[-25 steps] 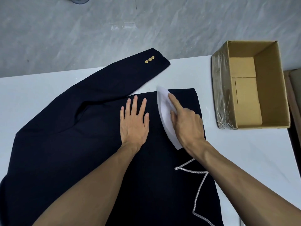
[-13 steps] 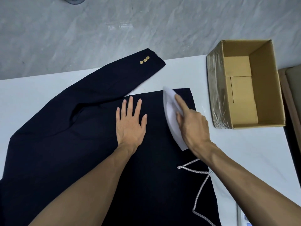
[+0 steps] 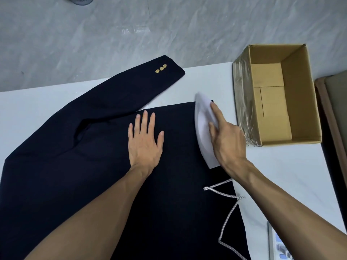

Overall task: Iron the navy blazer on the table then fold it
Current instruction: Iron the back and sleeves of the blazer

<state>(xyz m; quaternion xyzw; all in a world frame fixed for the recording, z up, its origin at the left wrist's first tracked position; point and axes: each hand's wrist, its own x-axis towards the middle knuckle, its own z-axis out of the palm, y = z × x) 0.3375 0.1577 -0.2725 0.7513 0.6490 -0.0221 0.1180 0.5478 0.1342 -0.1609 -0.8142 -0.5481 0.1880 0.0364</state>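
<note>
Gripping white iron [image 3: 203, 128] at blazer's [image 3: 75, 175] right edge, right hand [image 3: 228, 139], left hand [image 3: 144, 141] flat on cloth beside it

A cardboard box [image 3: 242, 102] blocks the desk's [image 3: 285, 162] far right corner; nearer, bare desk lies open beside a looping white cord [image 3: 231, 212].

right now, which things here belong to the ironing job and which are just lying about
Job: navy blazer, white iron, cord, left hand flat on the blazer, right hand gripping the iron.
Lying about: cardboard box, dark container on the floor, device at bottom right.
</note>
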